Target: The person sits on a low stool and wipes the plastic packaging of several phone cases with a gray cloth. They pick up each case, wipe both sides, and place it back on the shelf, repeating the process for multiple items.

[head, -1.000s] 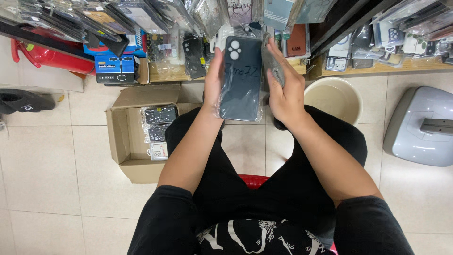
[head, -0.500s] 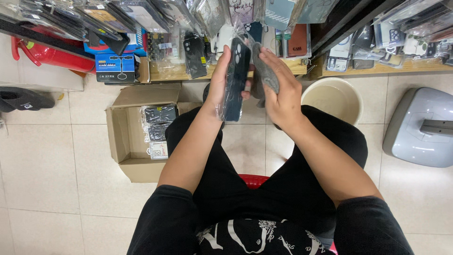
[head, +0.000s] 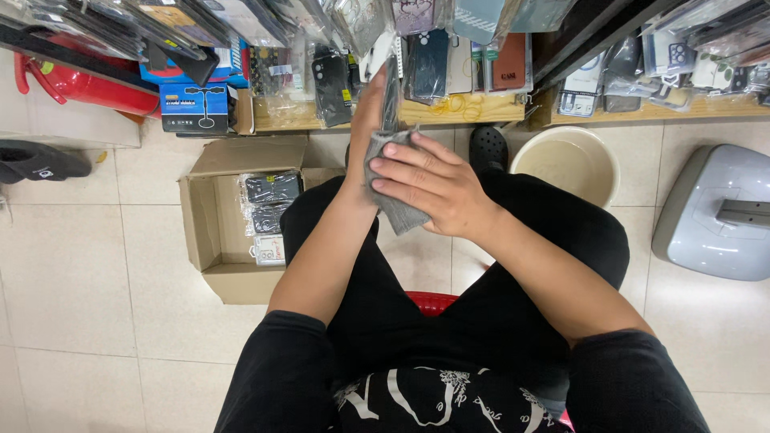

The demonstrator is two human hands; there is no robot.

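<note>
Down below, the tiled floor [head: 72,281] spreads pale under a seated person in black. Along the top runs a wooden shelf [head: 449,112] with packaged phone cases [head: 333,80] hanging above and resting on it. A grey step stool [head: 718,212] sits at the right, a cream bucket [head: 565,164] beside it, and an open cardboard box [head: 220,216] on the left of the knees holds a few packed cases. A red fire extinguisher [head: 88,88] lies at the far left.

Over the lap, the left hand [head: 365,132] stands upright with fingers straight, its grip loosely closed on a dark phone case [head: 391,96] seen edge-on. The right hand [head: 429,184] is pressed flat against it, fingers spread, its grip holding a grey cloth [head: 393,200] against the case's lower part.
</note>
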